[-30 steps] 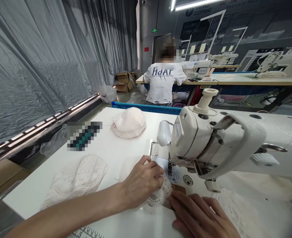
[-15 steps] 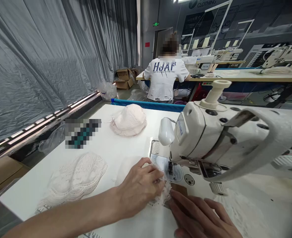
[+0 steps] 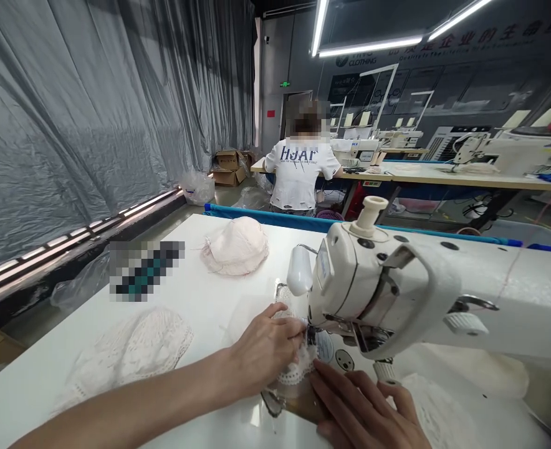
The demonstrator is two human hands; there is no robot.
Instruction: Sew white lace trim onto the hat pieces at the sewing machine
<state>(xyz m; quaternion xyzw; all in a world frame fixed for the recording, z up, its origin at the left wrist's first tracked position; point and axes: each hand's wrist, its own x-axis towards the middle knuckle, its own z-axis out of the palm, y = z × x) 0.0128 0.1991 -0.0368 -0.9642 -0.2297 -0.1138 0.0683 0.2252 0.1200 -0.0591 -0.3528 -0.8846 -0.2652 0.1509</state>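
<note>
At far left a grey curtain (image 3: 107, 125) hangs beyond the white counter (image 3: 37, 374). On the counter's left part lies a pale lace cup (image 3: 135, 346), partly behind the person's left forearm; above it, near the edge, is a pixelated item (image 3: 147, 271). Farther right, toward the back, sits a pinkish fabric cup (image 3: 235, 246), domed upward with a frayed rim.

The left hand (image 3: 268, 346) lies with bent fingers over a white lace-edged piece (image 3: 298, 371), which is on the counter just beside the machine's needle area. Behind, a co-worker in a white shirt (image 3: 298, 174) sits facing away. The right hand (image 3: 364, 405) has its fingers extended side by side, tips at the piece's right edge; whether either hand pinches the fabric or only presses it, I cannot tell. The white sewing machine (image 3: 373, 274) reaches in from the right, above more white lace (image 3: 434, 411).
</note>
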